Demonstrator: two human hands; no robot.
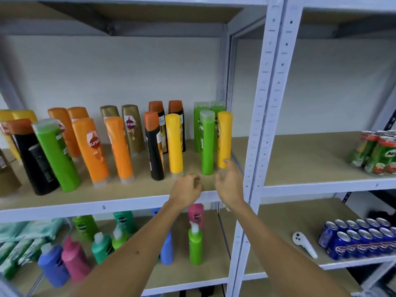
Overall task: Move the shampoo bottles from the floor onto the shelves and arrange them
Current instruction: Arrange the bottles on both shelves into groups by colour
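While shampoo bottles [120, 144] stand cap-down along the shelf [128, 197], the left hand [186, 189] hovers loosely curled, the right hand [230, 182] spread, fingertip touching a yellow bottle [224, 139].

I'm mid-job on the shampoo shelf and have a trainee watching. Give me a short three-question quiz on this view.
1. True or false: the right hand grips the yellow bottle at the shelf's right end.
2. Which bottle stands directly left of that yellow bottle? A) black B) green C) orange
3. What sits on the lower right shelf beside the blue cans?

Key:
1. False. Its fingers are spread by the bottle's base, curled round nothing; the left hand also holds nothing.
2. B, the green bottle.
3. A white controller.
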